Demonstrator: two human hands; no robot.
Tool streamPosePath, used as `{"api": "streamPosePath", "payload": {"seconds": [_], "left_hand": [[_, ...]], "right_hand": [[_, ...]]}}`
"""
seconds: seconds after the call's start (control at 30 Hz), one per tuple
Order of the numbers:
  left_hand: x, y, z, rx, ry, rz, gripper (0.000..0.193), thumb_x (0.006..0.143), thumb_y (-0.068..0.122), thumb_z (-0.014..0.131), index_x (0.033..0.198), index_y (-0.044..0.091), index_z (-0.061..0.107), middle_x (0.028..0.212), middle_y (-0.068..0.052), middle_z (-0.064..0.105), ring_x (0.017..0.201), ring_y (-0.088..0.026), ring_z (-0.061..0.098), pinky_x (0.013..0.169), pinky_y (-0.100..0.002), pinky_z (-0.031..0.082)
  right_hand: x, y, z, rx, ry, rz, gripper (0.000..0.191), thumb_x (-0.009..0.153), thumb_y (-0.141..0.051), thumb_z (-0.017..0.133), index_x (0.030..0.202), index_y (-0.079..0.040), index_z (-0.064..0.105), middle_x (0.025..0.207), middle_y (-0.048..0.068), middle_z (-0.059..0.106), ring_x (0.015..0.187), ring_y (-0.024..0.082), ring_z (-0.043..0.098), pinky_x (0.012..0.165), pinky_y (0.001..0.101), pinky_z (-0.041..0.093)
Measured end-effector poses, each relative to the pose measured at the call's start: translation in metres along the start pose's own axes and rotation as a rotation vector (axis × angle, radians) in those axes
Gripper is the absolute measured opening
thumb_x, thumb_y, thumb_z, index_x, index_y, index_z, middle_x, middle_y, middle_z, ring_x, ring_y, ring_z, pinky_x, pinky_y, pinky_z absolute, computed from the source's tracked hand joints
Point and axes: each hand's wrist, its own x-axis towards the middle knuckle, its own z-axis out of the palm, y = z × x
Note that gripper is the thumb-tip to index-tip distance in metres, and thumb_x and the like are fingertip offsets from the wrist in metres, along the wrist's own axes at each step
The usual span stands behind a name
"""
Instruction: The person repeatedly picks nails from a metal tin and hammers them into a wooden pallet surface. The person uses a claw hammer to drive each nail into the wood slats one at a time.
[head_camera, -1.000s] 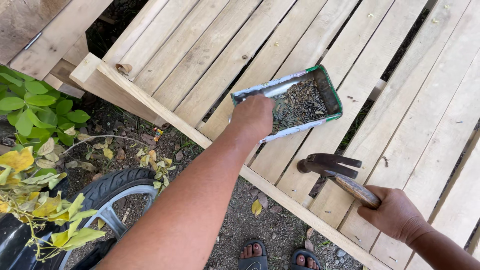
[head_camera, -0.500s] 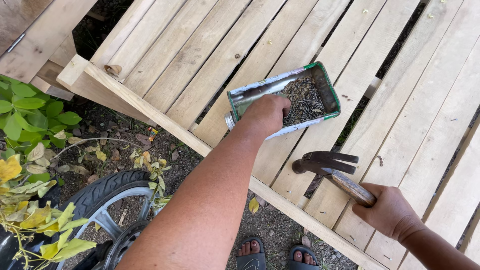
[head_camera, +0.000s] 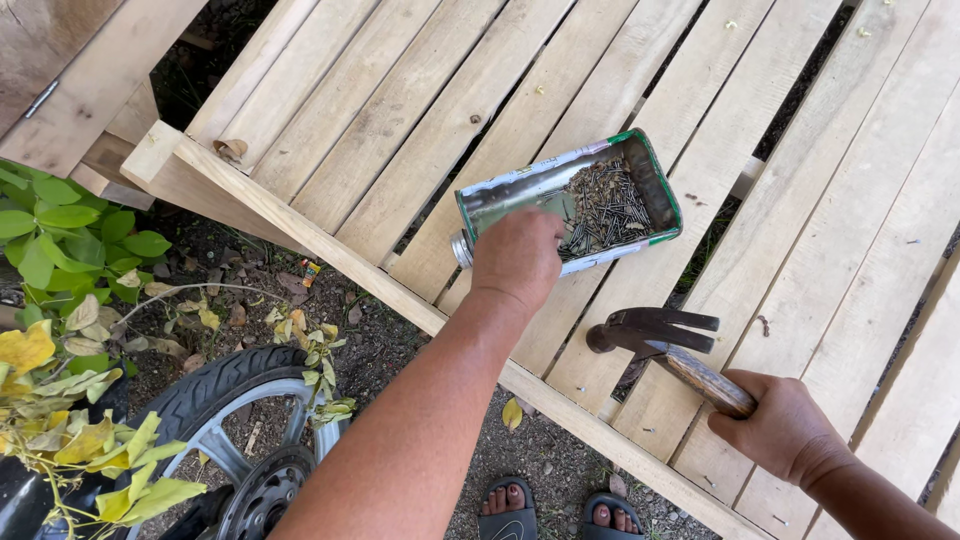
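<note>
Two hands are over a slatted wooden table (head_camera: 380, 120) of pale planks; the left hand (head_camera: 518, 258) reaches into a cut-open metal can (head_camera: 480, 205) that lies on its side on the slats, its fingers curled down at the edge of a heap of small dark nails (head_camera: 605, 205) inside; whether they pinch any nail cannot be told, since the fingertips are hidden behind the knuckles; the can has a green rim and a small round spout at its near-left corner; the right hand (head_camera: 785, 430) is clenched around the wooden handle of a claw hammer (head_camera: 655, 335), whose dark steel head lies low over the planks just below the can, claw pointing right; a long batten (head_camera: 300, 232) runs diagonally along the table's near edge; below it, on bare ground strewn with dry leaves, stand two feet in sandals (head_camera: 555, 510); a motorcycle wheel (head_camera: 240, 440) and a leafy green and yellow plant (head_camera: 60, 300) fill the lower left
</note>
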Motion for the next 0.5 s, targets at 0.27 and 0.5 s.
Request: {"api": "streamPosePath", "payload": {"seconds": [0.27, 0.5], "left_hand": [[-0.021, -0.006, 0.003, 0.031, 0.056, 0.118, 0.019, 0.087, 0.006, 0.062, 0.104, 0.011, 0.068, 0.101, -0.009, 0.068, 0.099, -0.029, 0.070, 0.082, -0.044, 0.059], [0.010, 0.002, 0.002, 0.204, -0.059, 0.085, 0.017, 0.092, 0.009, 0.059, 0.107, 0.012, 0.067, 0.104, -0.006, 0.068, 0.101, -0.020, 0.068, 0.086, -0.038, 0.060]], "right_hand": [[0.001, 0.004, 0.004, 0.033, -0.004, 0.010, 0.029, 0.085, -0.022, 0.076, 0.111, -0.009, 0.077, 0.075, 0.013, 0.076, 0.056, 0.023, 0.072, 0.069, 0.0363, 0.063], [0.001, 0.004, 0.003, 0.112, -0.053, 0.061, 0.023, 0.085, -0.018, 0.076, 0.107, -0.009, 0.079, 0.071, 0.013, 0.074, 0.056, 0.024, 0.067, 0.067, 0.0382, 0.061]]}}
